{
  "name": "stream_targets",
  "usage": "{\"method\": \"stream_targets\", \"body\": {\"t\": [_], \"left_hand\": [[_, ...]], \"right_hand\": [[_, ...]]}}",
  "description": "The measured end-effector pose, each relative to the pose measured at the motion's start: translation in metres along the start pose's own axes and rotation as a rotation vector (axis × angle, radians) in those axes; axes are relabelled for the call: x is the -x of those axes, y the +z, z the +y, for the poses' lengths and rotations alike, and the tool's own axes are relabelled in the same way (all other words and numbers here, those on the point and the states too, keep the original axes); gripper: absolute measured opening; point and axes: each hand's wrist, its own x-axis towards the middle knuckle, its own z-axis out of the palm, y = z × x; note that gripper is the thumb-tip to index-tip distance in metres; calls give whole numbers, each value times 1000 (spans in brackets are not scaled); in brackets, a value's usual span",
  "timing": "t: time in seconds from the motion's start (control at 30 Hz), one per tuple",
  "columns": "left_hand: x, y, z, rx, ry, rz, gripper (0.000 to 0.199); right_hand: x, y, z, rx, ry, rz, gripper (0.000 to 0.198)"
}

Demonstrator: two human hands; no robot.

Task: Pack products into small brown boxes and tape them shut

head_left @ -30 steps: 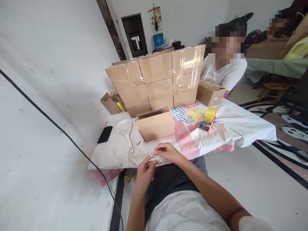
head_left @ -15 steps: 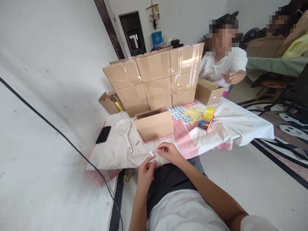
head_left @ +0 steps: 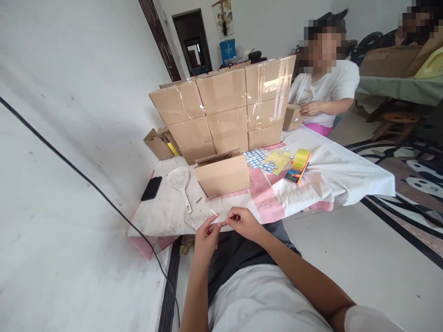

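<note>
Over the near table edge, my left hand point(head_left: 206, 234) has its index finger stretched forward, with a thin shiny clear strip point(head_left: 214, 214), which looks like tape, at the fingertip. My right hand point(head_left: 245, 224) is closed in a pinch, its fingertips meeting a finger of my left hand; what they hold, if anything, is too small to make out. Just beyond both hands stands a cardboard box point(head_left: 224, 176) with its top open. To the left lie a white slotted skimmer point(head_left: 179, 179) and a small grey strip point(head_left: 199, 200).
Taped cardboard boxes point(head_left: 226, 124) form a tall stack behind. A black phone point(head_left: 151, 188) lies left. On the right are a yellow tape roll on a dispenser point(head_left: 299, 162) and patterned sticker sheets point(head_left: 277, 161). Across the table, another person point(head_left: 341, 83) handles a small box point(head_left: 292, 118).
My hands have come together, the right fingertips now meeting the left. The clear strip has shifted with my left hand. The other person's hand has moved onto the box, which is pulled back.
</note>
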Motion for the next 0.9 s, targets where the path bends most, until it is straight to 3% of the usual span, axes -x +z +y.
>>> {"method": "stream_targets", "body": {"t": [0.23, 0.43, 0.5, 0.6, 0.73, 0.9], "left_hand": [[0, -6, 1, -87, -71, 3, 61], [-13, -56, -3, -129, 11, 301, 66], [-17, -61, 1, -108, 6, 280, 64], [-22, -42, 6, -104, -44, 95, 61], [-35, -1, 13, -81, -103, -129, 70], [-62, 21, 29, -57, -37, -145, 84]], "right_hand": [[4, 2, 1, 54, 98, -37, 11], [0, -37, 0, 27, 38, 66, 15], [1, -44, 1, 10, -10, 92, 14], [6, -35, 5, -87, -38, 121, 9], [9, -14, 11, -309, 21, 128, 19], [9, -11, 15, -483, 67, 132, 35]]}}
